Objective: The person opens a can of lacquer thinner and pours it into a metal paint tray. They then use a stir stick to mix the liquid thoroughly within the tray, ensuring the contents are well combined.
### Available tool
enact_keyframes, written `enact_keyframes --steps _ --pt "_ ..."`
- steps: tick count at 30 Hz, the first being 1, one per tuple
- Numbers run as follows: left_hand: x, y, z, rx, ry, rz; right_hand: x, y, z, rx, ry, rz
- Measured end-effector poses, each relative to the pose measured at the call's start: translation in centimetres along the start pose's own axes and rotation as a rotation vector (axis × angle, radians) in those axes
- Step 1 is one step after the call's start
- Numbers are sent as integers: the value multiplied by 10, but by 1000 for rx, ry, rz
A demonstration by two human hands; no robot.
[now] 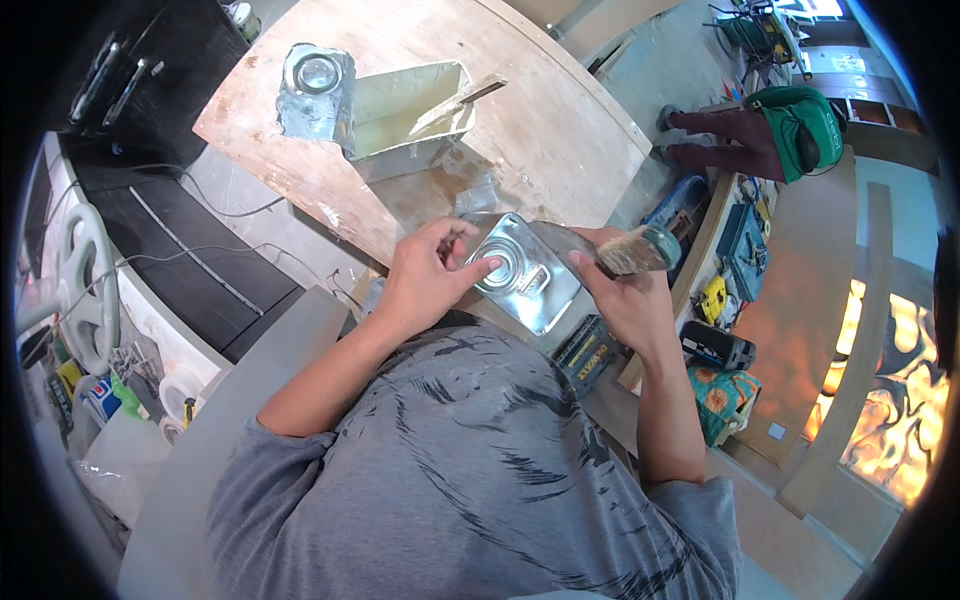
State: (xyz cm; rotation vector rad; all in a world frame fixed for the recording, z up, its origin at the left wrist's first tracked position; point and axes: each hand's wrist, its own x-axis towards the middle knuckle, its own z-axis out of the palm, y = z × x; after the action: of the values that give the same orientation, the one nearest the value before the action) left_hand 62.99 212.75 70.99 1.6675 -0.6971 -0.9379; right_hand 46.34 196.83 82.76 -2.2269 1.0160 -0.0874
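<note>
Silver can (542, 298) touches the spread left grip (418, 275), the right grip (632, 300) clasps a brush (626, 254), handle indistinct, and open desk (545, 135) lies beyond.

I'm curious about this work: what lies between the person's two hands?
In the head view, a shiny metal can lies between the left hand and right hand.

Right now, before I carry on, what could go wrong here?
The stick juts past the rim of the tub, so a stray knock might flip it out. The right hand holds a brush close to the metal can by the left hand; its bristles could brush against the top.
</note>
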Motion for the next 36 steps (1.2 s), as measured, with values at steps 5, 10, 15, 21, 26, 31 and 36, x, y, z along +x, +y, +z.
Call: enact_keyframes --steps 5,10,15,21,26,31,36 --pt "16 -21 13 -19 0 79 21 -2 11 -24 -55 -32" --pt "23 -25 20 -69 62 140 33 -16 11 -143 -107 -92" --pt "29 -37 28 -69 74 147 42 -22 14 -335 -198 -175" --pt "30 -39 30 -200 94 162 57 -33 7 -572 -447 -303" --pt "30 -49 33 -302 83 159 68 -36 -2 -818 -612 -562" --pt "29 -46 31 -296 72 154 76 -42 -2 -923 -643 -739" --pt "29 -47 30 -277 82 154 79 -48 -2 -875 -652 -693"
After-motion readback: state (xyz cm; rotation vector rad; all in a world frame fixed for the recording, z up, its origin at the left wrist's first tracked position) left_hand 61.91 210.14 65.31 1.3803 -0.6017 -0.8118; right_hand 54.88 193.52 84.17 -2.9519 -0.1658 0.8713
